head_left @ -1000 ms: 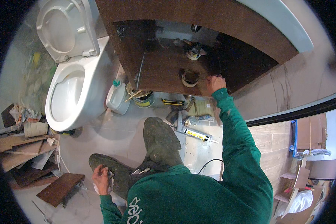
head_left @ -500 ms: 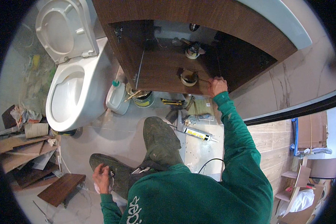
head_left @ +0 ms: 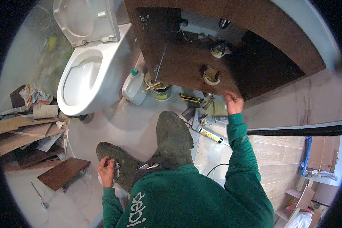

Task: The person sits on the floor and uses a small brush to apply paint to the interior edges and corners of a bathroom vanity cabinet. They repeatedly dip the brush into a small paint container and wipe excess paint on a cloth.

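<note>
Low on the left, my left hand (head_left: pixel 107 173) rests by my thigh, fingers curled on a crumpled white rag (head_left: pixel 117 170) that shows only in part. My right hand (head_left: pixel 233 103) is at the front edge of the dark brown cabinet (head_left: pixel 195 81), fingers bent together; whatever they may hold is too small to make out. Just beyond it, a small round white cup (head_left: pixel 212 77) with a brownish piece sticking up stands on the cabinet floor. Farther in is a second white cup (head_left: pixel 217 50) with dark and pale scraps in and around it.
Left of the cabinet stand a toilet (head_left: pixel 81 81), a white jug (head_left: pixel 134 89) and a tin (head_left: pixel 162 92). A yellow-black utility knife (head_left: pixel 192 98) and sealant cartridge (head_left: pixel 211 135) lie before me. Wood offcuts (head_left: pixel 30 133) and a brown board (head_left: pixel 64 173) lie at left.
My right hand has drawn back from beside the nearer cup to the cabinet's front edge. The whole view has shifted and turned slightly. My left hand stays by my thigh with the rag.
</note>
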`<state>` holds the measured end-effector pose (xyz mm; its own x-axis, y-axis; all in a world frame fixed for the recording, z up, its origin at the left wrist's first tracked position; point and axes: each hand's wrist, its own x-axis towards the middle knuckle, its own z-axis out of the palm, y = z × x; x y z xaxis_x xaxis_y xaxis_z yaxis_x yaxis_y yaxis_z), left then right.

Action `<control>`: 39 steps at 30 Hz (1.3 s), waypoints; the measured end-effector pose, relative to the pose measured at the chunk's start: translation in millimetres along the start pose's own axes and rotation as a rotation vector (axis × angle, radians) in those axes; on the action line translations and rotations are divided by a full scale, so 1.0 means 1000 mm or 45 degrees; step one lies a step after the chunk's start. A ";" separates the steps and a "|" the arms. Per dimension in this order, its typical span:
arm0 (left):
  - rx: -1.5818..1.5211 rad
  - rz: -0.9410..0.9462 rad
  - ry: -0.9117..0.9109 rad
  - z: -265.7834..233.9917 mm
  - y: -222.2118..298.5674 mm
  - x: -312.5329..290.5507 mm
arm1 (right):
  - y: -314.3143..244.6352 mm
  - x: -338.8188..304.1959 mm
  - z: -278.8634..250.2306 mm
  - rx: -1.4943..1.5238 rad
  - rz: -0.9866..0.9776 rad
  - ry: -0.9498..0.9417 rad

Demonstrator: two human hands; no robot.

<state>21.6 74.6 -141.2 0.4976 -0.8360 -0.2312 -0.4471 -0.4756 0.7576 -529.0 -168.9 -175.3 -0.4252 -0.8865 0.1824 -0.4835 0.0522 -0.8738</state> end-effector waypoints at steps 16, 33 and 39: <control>-0.016 0.129 0.107 0.012 0.049 0.000 | -0.079 -0.072 0.040 1.083 0.674 -0.533; 0.080 0.034 0.123 0.009 0.040 -0.020 | -0.042 -0.038 0.115 0.677 0.282 -0.412; 0.056 0.013 0.124 0.003 0.041 -0.032 | -0.010 -0.020 0.174 0.184 0.116 -0.219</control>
<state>-15.4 81.0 -104.6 0.5618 -0.8113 -0.1616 -0.4834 -0.4805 0.7317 -382.5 -232.1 -248.7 -0.3196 -0.9470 0.0314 -0.3295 0.0800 -0.9407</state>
